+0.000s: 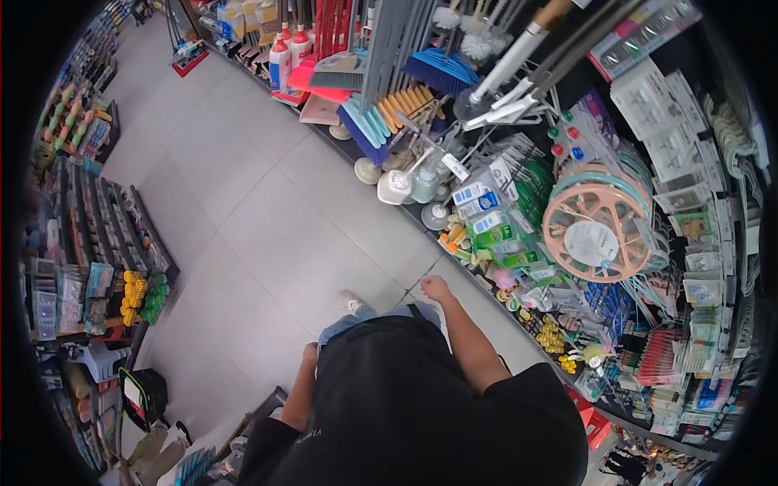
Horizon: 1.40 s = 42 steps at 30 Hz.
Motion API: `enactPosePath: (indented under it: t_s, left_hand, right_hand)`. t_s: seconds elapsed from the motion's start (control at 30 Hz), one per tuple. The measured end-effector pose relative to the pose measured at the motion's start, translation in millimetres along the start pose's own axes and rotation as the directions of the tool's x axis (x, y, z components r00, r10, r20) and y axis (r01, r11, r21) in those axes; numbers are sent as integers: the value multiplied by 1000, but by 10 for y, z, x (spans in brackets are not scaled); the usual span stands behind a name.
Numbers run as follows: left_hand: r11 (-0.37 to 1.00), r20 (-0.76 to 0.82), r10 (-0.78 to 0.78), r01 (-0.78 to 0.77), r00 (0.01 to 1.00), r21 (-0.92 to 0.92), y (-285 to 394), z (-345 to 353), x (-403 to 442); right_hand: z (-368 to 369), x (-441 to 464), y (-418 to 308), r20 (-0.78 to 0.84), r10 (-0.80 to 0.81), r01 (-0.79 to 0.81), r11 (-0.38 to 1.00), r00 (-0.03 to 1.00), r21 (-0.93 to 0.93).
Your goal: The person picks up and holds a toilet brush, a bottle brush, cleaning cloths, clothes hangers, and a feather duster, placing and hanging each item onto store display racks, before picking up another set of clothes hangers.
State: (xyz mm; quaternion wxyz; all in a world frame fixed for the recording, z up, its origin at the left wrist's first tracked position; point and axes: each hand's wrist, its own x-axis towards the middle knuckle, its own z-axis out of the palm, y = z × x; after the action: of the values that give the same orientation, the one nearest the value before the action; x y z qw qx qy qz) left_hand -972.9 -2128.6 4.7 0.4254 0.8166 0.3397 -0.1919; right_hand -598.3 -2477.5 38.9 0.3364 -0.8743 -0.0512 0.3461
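My right hand [435, 288] hangs in front of my body on the right, over the floor beside the right-hand shelf. Its fingers are curled in, and nothing shows in them. My left hand [310, 353] hangs low by my left hip, its fingers mostly hidden. Neither hand touches the goods. Nearest my right hand are small packs and a pink puff [505, 279] on the lower shelf. Behind them stand green-labelled packs [506, 235], a round peach-coloured drying hanger [596, 235] and toilet brushes [395, 187].
Brooms with blue bristles [442, 71] and bottles with red caps [279, 61] line the right side further ahead. On the left stands a rack of packaged goods [97, 227] with yellow items [132, 296]. A black bin-like container [143, 397] sits below. Grey tiled floor [235, 202] runs between.
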Motion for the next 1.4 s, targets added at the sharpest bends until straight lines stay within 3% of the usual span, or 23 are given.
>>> enactPosePath:
  t_s: [0.1,0.2,0.33,0.43,0.53,0.57,0.63,0.73,0.8,0.83,0.9,0.93,1.03,1.13,1.23,1.33,1.4]
  left_hand:
    - [918,26,-293,289,956,-273,322,-530,-30]
    - [688,150,-439,439,886,-578,2,-771,190]
    - [623,138,-529,494,837,-607,11,-1071,282]
    - [651,137,-559,535,818,-539,114,-1246,392]
    - [649,151,-576,562,803,-512,263,-1489,547]
    - [666,104,-591,557,800,-496,360,-1616,600]
    - [788,57,-470,447,881,-424,59,-1647,802]
    - [759,4,-510,452,860,-469,117,-2109,1081]
    - [704,-44,-525,405,850,-584,-9,-2219,1262]
    - [633,40,-595,500,802,-591,-116,-2285,1434]
    - [471,197,-706,659,680,-586,-252,-2549,1849]
    - [478,170,-698,629,696,-613,-140,-2775,2024]
    - [498,67,-662,505,746,-706,400,-3578,2504]
    - [613,-160,-600,322,784,-721,784,-4080,2898]
    - [670,-247,-588,293,771,-682,1005,-4387,3207]
    - [581,-116,-640,379,760,-720,965,-4422,3397]
    - [544,-58,-665,429,745,-721,840,-4290,3484]
  right_hand:
    - [188,308,-399,-22,-103,102,994,994,-38]
    - [258,531,-666,4,-103,103,988,995,-118]
    - [306,725,-850,25,-105,108,958,994,-265]
    - [419,978,-851,77,43,-13,938,996,-347]
    - [515,1324,-937,173,140,-45,884,975,-465]
    - [527,1462,-996,213,109,22,848,971,-530]
    - [564,1800,-1214,302,46,165,756,952,-634]
    - [625,2455,-1751,461,92,252,735,883,-629]
    - [688,2821,-2253,331,115,67,868,936,-492]
    - [716,2973,-2539,267,142,-22,914,953,-406]
    - [748,3272,-3110,243,54,28,947,969,-321]
    - [771,3496,-3382,225,5,60,958,974,-280]
    - [880,4132,-4011,186,-268,323,851,945,-415]
    - [839,4573,-4609,244,-295,362,880,924,-308]
    - [832,4841,-5049,231,-287,340,910,930,-238]
    - [850,5004,-5237,230,-325,384,874,918,-297]
    - [832,5032,-5287,282,-231,324,880,931,-347]
